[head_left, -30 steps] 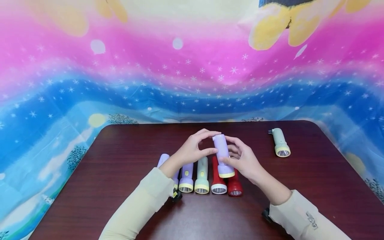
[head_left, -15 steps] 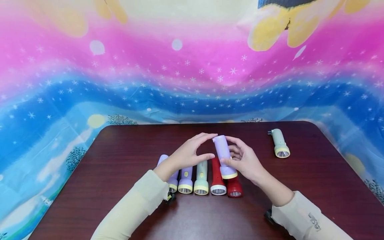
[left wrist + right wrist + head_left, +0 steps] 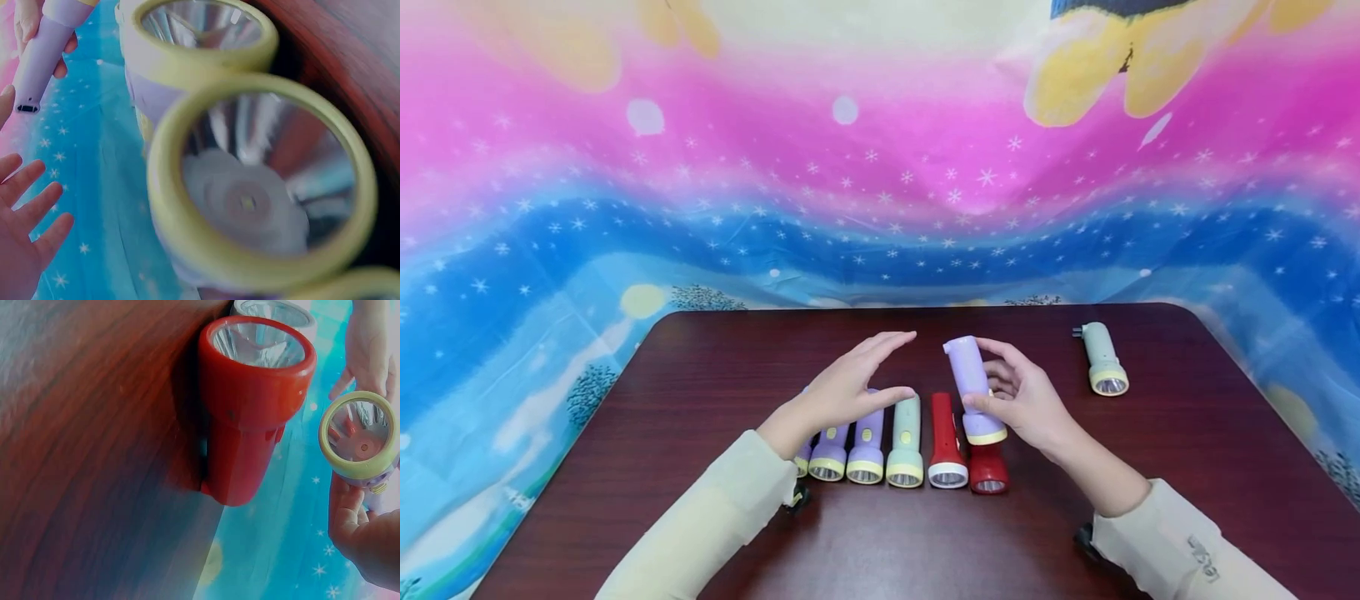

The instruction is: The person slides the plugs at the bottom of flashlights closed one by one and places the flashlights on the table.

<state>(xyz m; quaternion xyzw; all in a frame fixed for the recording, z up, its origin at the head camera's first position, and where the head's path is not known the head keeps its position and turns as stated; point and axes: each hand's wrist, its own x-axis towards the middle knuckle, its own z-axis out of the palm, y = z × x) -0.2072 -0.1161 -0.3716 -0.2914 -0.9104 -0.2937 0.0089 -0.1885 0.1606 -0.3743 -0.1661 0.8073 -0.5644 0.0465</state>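
My right hand grips a purple flashlight with a yellow rim, holding it raised above the red end of a row. In the right wrist view, the lens of this flashlight faces the camera. My left hand hovers over the left part of the row, its fingers straight and apart from the held flashlight. Below it lie purple flashlights and a pale green flashlight. To their right are a red flashlight with a white rim and an all-red flashlight, partly hidden by the held one.
Another pale green flashlight, its plug prongs showing, lies alone at the back right of the dark wooden table. A colourful printed cloth hangs behind the table's back edge.
My left hand has drawn away to the left from the purple flashlight, uncovering more of the row. My right hand has carried that flashlight slightly to the right.
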